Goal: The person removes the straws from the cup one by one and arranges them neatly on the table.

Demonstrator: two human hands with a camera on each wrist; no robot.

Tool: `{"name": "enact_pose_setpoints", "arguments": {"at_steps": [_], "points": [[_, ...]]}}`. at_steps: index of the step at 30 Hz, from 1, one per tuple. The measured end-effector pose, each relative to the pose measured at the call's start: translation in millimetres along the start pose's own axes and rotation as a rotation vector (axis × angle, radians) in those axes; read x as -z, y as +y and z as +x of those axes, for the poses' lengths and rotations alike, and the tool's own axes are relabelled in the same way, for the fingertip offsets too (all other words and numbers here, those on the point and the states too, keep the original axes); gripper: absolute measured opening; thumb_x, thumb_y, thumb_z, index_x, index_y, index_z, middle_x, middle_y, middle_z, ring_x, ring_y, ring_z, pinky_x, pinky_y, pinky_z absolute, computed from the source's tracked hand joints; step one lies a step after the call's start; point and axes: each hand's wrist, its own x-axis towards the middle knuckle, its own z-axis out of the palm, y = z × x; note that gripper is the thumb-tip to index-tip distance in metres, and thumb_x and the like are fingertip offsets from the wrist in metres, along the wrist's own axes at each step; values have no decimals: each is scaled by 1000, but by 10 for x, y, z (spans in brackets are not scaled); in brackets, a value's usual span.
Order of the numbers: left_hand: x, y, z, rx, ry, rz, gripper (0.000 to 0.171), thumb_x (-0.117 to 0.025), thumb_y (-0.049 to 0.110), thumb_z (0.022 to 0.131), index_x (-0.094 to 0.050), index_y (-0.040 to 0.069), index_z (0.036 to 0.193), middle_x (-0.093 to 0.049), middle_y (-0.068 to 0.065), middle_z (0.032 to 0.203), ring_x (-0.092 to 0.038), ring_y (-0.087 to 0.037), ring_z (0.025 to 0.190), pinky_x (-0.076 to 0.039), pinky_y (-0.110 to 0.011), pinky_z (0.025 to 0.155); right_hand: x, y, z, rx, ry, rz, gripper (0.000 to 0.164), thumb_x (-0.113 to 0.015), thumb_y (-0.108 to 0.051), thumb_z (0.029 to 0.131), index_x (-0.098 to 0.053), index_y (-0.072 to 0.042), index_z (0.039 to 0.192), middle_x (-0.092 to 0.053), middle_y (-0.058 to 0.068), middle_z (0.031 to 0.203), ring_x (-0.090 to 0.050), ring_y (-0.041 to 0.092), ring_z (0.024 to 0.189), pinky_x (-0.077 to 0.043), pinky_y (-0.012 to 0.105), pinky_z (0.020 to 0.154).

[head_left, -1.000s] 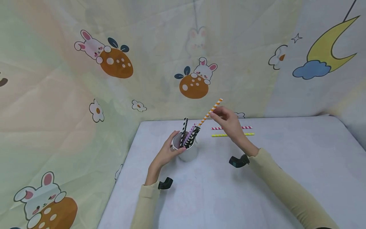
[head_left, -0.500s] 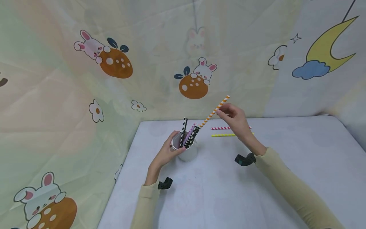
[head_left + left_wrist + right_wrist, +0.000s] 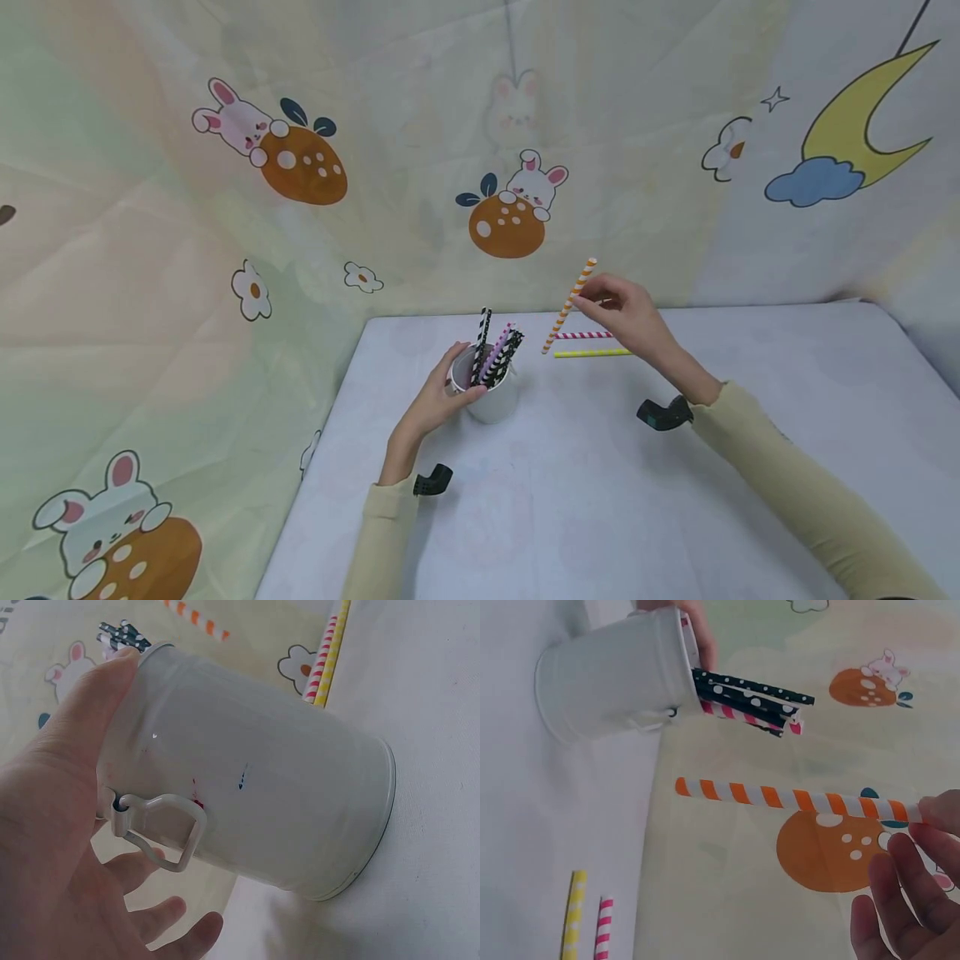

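Note:
My left hand grips the rim of a small white metal bucket, thumb over the near side. A looped side handle shows in the left wrist view. Inside the bucket lean several straws: black-and-white ones, a purplish one, and a pink-striped straw in the right wrist view. To the right of the bucket, my right hand pinches an orange-and-white striped paper straw near its upper part. That straw tilts in the air, its lower end apart from the bucket.
Behind and below the right hand, a red-and-white striped straw and a yellow straw lie side by side on the white tabletop. A printed cloth backdrop rises beyond the table's back edge.
The right hand has moved right with the orange-striped straw, whose lower end has shifted from the bucket's straw tops to open air and now stands steeper. The left hand and bucket stay put.

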Motion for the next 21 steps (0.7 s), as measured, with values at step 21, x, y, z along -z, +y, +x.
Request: {"name": "enact_pose_setpoints", "arguments": {"at_steps": [21], "points": [[5, 2, 8, -6, -3, -15, 86, -77, 43, 87, -29, 30, 157, -18, -8, 168, -16, -25, 156, -23, -60, 121, 122, 36, -15, 185, -383, -527, 7, -72, -17, 93, -71, -12, 98, -67, -2, 94, -63, 18, 91, -55, 38, 82]]}}
